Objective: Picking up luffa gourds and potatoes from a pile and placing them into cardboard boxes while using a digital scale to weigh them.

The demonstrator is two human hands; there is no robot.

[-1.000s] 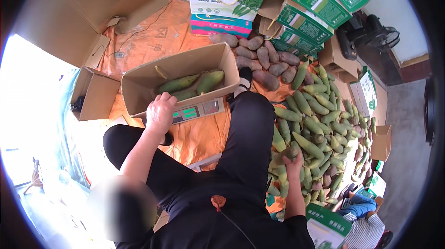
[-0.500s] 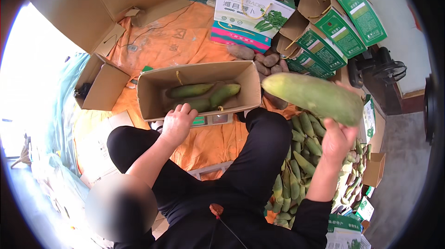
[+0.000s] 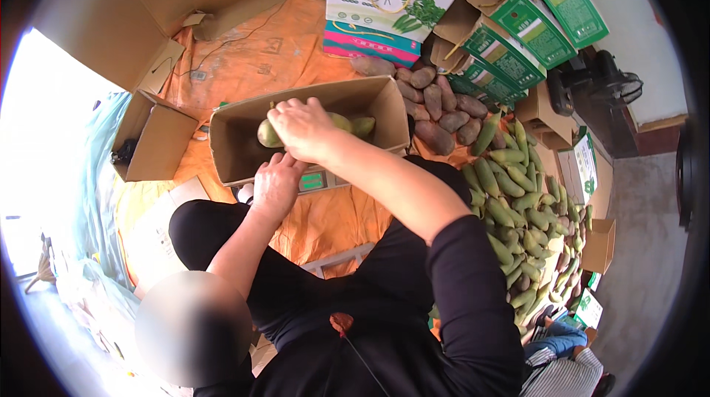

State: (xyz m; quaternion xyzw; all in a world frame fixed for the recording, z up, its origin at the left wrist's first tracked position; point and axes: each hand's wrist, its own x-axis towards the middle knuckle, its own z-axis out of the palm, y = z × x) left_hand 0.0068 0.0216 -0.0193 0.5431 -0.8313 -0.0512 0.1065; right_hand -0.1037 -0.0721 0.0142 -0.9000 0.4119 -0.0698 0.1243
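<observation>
Two hands meet at the open cardboard box [image 3: 244, 147] in the middle of the frame. The right hand [image 3: 303, 129] reaches over the box's near wall, its grip curled down on a green radish [image 3: 268, 133] lying inside; I cannot tell how tightly. The left hand [image 3: 277, 184] rests loosely open against the box's near wall, just above the scale [image 3: 319, 180]. Right of the box lies a pile of green radishes [image 3: 518, 205], brown tubers [image 3: 436, 105] above it, green cartons [image 3: 532, 27] at upper right, all on an orange sheet [image 3: 251, 57].
</observation>
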